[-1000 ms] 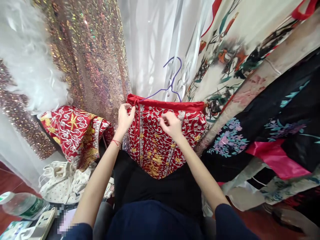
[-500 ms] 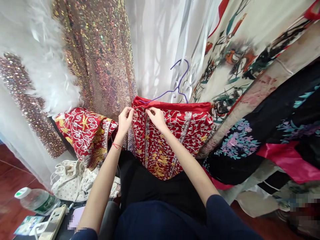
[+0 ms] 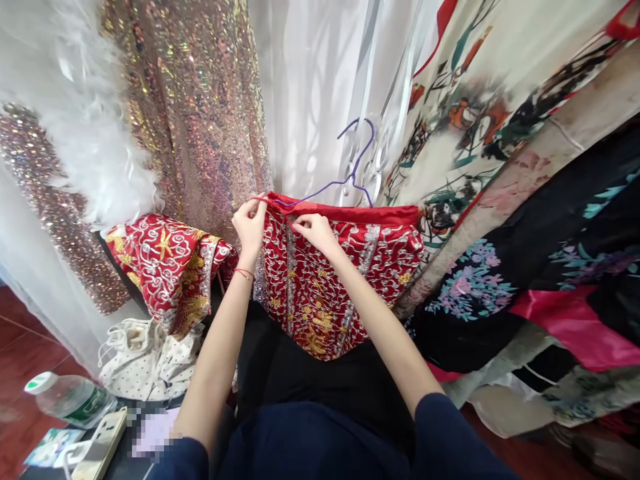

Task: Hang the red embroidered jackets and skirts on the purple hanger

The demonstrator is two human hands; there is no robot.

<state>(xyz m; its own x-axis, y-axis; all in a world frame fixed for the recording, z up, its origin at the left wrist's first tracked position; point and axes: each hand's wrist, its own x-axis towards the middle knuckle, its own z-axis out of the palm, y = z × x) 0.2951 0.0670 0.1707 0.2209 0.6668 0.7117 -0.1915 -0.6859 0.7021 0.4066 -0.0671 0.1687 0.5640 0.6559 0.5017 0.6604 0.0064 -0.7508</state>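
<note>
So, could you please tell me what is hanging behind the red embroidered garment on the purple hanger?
Behind the red embroidered garment and its purple hanger hangs sheer white fabric, with sequined cloth left and floral print fabric right. Whatever the hanger's hook hangs from cannot be made out.

1 head-worn view, looking forward and down, close over the arms, facing hanging garments (image 3: pixel 500 133)
</note>
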